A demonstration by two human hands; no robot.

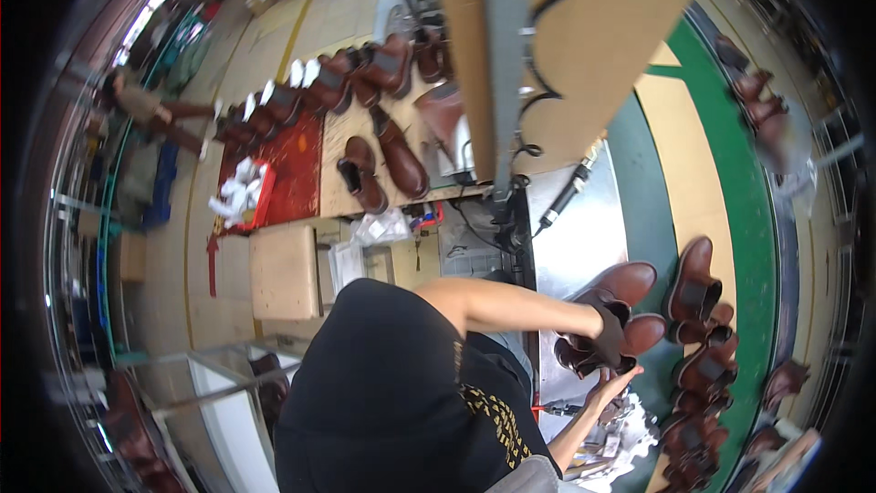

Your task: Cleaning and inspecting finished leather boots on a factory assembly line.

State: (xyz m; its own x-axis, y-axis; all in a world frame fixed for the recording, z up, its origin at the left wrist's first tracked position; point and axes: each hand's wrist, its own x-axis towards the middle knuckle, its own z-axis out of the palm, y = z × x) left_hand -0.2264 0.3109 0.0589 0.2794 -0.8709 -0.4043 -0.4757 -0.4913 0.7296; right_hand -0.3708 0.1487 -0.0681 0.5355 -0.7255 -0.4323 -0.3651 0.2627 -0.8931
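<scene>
A pair of brown leather boots is in front of me over the metal worktop. One boot lies on the far side, its rounded toe pointing right. The nearer boot is between my hands. My left hand is at this boot's opening, covered by dark brown material; its fingers are hidden, so I cannot tell whether it is inside the boot or under a cloth. My right hand holds the nearer boot from its lower side, with fingertips against the dark edge.
More brown boots stand in a row along the green-edged bench. A black handheld tool lies at the worktop's far end, below a cardboard panel. Crumpled white paper is beside my right forearm. Another table carries boots and a red tray.
</scene>
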